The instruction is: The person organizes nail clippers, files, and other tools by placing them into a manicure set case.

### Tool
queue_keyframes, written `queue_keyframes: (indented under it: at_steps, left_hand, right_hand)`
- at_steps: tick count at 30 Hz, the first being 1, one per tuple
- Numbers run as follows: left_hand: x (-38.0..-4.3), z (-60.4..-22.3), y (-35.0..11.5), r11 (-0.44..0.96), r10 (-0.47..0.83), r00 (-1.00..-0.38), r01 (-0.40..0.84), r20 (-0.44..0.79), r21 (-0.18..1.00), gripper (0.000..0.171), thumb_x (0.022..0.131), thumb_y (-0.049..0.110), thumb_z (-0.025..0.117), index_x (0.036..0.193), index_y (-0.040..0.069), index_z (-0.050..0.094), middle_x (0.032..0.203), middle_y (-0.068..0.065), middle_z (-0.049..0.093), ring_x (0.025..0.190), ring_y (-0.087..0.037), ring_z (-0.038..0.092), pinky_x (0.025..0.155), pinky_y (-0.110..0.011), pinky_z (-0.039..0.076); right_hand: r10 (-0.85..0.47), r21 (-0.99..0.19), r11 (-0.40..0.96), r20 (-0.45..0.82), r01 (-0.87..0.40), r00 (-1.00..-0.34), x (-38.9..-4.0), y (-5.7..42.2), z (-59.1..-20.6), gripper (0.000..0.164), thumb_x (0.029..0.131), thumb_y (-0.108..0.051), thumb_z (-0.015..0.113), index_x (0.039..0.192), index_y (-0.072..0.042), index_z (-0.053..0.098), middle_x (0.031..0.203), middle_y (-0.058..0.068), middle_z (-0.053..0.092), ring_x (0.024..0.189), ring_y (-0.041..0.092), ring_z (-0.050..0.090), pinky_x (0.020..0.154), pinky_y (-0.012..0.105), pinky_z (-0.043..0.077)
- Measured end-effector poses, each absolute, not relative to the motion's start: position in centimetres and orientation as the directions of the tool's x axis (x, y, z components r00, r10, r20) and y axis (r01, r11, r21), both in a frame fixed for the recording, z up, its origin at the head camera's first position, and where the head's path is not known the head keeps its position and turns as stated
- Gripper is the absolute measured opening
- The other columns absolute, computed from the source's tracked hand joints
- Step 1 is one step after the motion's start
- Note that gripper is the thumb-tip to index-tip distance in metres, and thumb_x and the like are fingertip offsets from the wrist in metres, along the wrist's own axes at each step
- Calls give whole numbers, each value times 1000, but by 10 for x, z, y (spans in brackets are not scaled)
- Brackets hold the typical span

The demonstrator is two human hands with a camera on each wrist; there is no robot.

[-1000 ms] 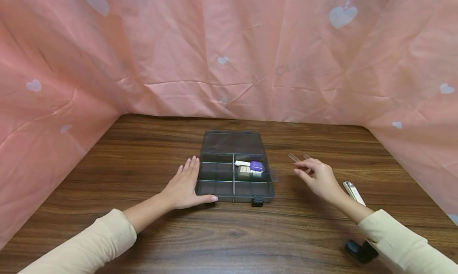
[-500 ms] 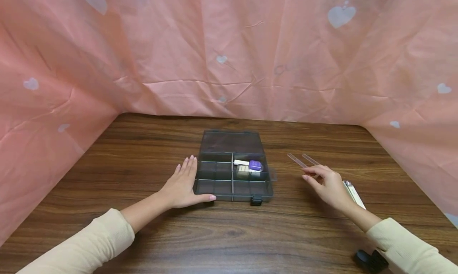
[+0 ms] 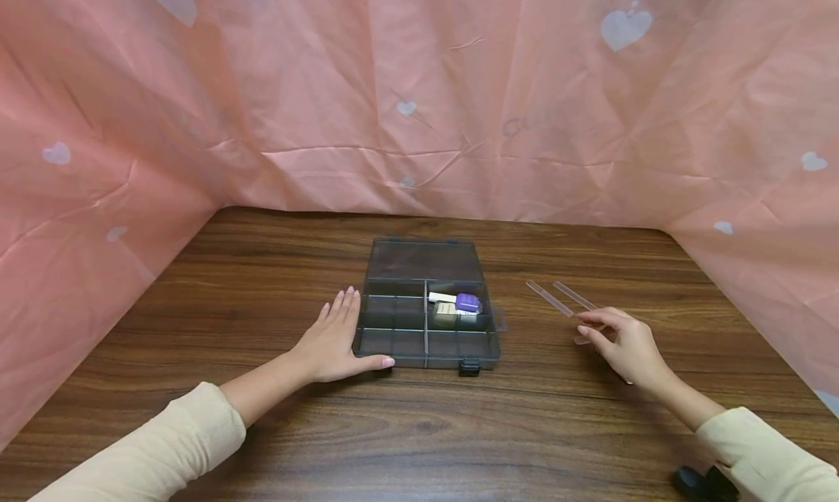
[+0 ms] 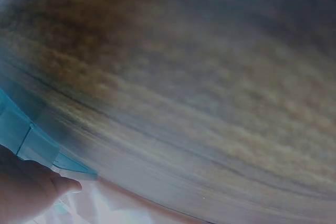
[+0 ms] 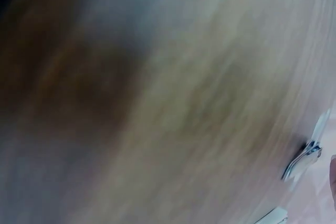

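Two clear strips (image 3: 549,298) lie on the worktop (image 3: 419,436), to the right of a dark divided box (image 3: 393,342). We record the left hand (image 3: 331,342) released, its fingers straight against the box's left side, thumb at the front edge. A purple item (image 3: 467,302) sits in the box's right half. We note the right hand (image 3: 623,349) beside the strips, fingers bent; we cannot tell whether they grasp anything.
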State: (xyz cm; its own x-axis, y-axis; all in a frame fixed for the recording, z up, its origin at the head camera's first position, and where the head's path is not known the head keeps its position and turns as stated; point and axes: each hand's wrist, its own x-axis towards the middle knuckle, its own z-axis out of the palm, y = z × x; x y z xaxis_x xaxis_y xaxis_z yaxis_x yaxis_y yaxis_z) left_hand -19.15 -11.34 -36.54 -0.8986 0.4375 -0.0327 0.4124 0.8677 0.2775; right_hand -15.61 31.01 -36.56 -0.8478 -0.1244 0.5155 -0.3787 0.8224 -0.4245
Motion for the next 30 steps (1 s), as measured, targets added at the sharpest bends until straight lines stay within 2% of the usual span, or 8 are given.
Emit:
queue_keyframes:
  at_steps: [10,16,25,30]
  left_hand:
    - [-192,-367,-113,870,438,-898,411,-44,273,119,73,77,49,146,-6,7,154,-24,5,144,-36,4,116,-51,11]
    - [-192,-367,-113,871,436,-899,407,-51,276,119,73,78,49,146,-6,7,154,-24,4,144,-35,3,116,-51,11]
    - [-191,-367,-113,871,433,-900,403,-52,281,118,73,78,49,146,-6,8,154,-24,5,144,-35,4,116,-50,12]
    - [-190,-366,-113,869,436,-898,403,-60,286,118,74,77,49,146,-6,7,154,-24,5,144,-35,3,116,-51,11]
  right_hand:
    - [-124,-424,843,444,-330,-887,-155,321,-368,19,72,-1,75,91,1,71,87,12,69,76,-14,51,60,12,48]
    - [-151,-388,868,389,-310,-909,-155,325,-368,20,71,-5,77,90,-2,71,87,10,68,72,-8,51,58,20,47]
    - [-145,-371,898,262,-238,-954,-155,326,-367,19,74,-7,75,92,-1,71,89,8,68,77,14,63,64,25,50]
    - [-147,-363,903,244,-231,-958,-156,327,-367,18,75,-7,74,90,1,71,87,9,68,73,10,61,61,24,48]
